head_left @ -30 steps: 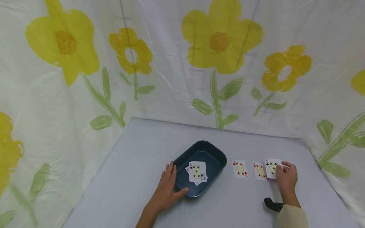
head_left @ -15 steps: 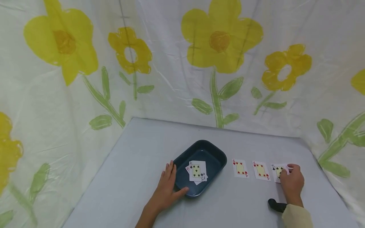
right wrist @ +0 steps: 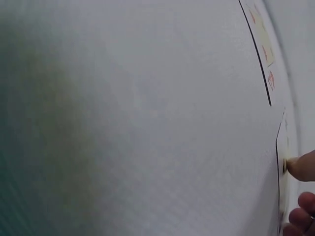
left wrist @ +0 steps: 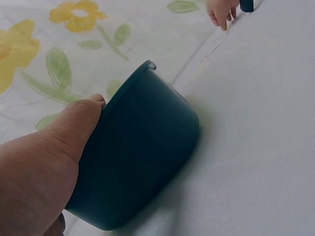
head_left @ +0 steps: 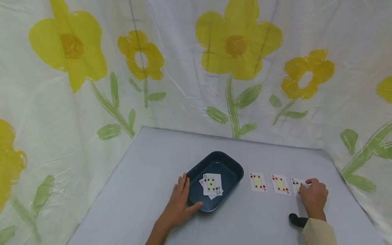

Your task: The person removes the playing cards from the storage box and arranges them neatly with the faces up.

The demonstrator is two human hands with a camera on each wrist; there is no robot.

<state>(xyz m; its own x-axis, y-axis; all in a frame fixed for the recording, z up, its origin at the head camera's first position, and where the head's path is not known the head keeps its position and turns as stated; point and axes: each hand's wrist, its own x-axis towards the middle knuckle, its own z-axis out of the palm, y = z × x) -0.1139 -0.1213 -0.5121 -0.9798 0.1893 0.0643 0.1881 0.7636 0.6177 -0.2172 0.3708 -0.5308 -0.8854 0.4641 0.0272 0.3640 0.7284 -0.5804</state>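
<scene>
Our right hand (head_left: 314,198) pinches a white, rectangular, black-pipped five card (head_left: 296,185) at the pale grey counter (head_left: 159,160). At its nine o'clock lie two white, red-pipped four cards (head_left: 258,182), then a dark-blue, round-cornered tray (head_left: 226,170) holding overlapping white cards (head_left: 212,184); our left hand (head_left: 178,202), spread, touches the tray's eight o'clock edge.
</scene>
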